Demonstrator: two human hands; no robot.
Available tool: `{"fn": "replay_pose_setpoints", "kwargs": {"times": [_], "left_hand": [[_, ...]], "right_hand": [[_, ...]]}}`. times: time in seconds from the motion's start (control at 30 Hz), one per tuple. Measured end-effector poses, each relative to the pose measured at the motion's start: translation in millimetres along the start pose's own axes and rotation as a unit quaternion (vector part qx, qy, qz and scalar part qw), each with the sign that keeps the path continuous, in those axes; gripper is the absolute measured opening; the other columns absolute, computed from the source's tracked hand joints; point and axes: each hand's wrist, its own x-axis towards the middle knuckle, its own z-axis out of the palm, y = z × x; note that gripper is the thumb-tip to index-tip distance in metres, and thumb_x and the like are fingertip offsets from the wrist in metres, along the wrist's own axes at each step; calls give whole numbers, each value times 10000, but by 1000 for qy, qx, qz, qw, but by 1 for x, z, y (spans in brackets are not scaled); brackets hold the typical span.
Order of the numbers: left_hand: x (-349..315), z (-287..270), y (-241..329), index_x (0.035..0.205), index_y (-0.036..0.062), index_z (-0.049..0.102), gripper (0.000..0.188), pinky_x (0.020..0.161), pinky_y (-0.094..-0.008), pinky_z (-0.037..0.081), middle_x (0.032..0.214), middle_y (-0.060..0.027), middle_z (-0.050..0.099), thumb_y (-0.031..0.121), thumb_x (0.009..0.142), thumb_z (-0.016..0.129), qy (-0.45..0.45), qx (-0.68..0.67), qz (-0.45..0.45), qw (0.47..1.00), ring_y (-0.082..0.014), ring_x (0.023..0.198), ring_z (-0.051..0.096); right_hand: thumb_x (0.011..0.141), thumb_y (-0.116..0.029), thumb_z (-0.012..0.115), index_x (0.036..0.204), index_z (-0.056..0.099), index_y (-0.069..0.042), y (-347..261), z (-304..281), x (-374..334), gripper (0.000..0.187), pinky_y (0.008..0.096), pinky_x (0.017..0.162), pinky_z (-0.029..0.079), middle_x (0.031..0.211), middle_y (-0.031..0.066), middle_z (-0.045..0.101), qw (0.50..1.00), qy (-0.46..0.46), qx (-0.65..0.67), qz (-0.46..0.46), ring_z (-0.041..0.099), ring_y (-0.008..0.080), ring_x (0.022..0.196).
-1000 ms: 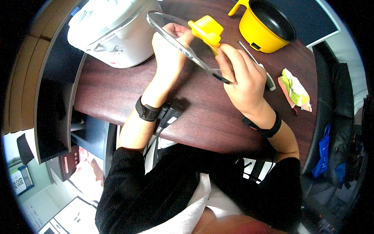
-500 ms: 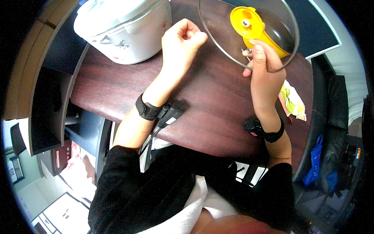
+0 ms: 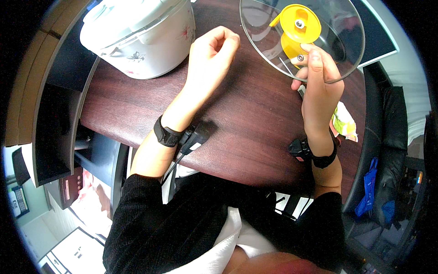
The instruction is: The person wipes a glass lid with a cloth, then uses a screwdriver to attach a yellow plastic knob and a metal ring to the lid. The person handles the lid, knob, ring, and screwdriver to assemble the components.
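My right hand (image 3: 320, 77) grips the rim of a round clear glass lid (image 3: 340, 55) and holds it tilted above the table. Through the glass shows a yellow plastic piece (image 3: 310, 23) with a metal screw at its middle. Close to my right fingertips is a small metal ring (image 3: 300, 58). My left hand (image 3: 211, 57) is raised in the middle, fingers curled and thumb pressed to the index finger; whatever it may hold is hidden. To its left stands a white rice cooker (image 3: 150, 57) with a flower print.
Underneath is a dark reddish-brown wooden table (image 3: 255, 132). A crumpled green and white wrapper (image 3: 344, 122) lies near its right edge. Beyond that edge is a black leather chair (image 3: 392, 137) with a blue strap (image 3: 367, 192). A black shelf (image 3: 54, 118) stands on the left.
The lid has shifted right and tilted differently in my right hand, with the yellow piece showing rounder through it. My left hand stays curled in nearly the same place.
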Motion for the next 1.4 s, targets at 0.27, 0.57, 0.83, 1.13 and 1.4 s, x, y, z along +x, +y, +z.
{"fn": "replay_pose_setpoints", "kwargs": {"times": [0.27, 0.57, 0.83, 1.13, 1.4], "left_hand": [[2, 1, 7, 973, 8, 657, 215, 434, -188, 342, 710, 9, 574, 217, 929, 635, 57, -100, -11, 993, -26, 504, 448], [3, -5, 2, 945, 13, 636, 191, 444, -197, 364, 659, 14, 543, 203, 927, 635, 16, -134, -33, 990, -53, 507, 469], [3, -5, 6, 904, 45, 563, 146, 449, -204, 395, 628, 16, 532, 120, 879, 686, -50, -159, -14, 986, -64, 513, 499], [2, -4, 12, 924, 3, 573, 165, 439, -212, 410, 673, -27, 560, 155, 920, 638, -27, -208, -15, 978, -86, 503, 522], [0, -4, 14, 1004, -34, 612, 205, 481, -223, 455, 740, -61, 612, 160, 966, 560, -27, -159, 21, 987, -121, 536, 568]], "right_hand": [[975, -216, 527, 1048, 656, -8, 0, 4, -6, 255, 176, 468, 403, 775, 52, 644, 1000, -18, -5, 21, 502, 48, 499], [973, -220, 535, 1033, 652, -5, -1, 6, -11, 252, 179, 465, 397, 772, 53, 642, 1000, -24, -1, 3, 495, 49, 491], [976, -200, 526, 1024, 647, 17, -7, 1, -12, 253, 177, 459, 390, 754, 57, 639, 1000, -28, -5, -3, 488, 48, 485], [980, -194, 510, 1032, 649, 17, -5, -2, -7, 257, 178, 452, 375, 763, 63, 641, 999, -35, 10, -1, 488, 52, 476], [980, -208, 509, 1037, 647, 19, -7, -7, -3, 272, 181, 446, 371, 772, 70, 645, 999, -31, -10, -8, 487, 54, 477]]}}
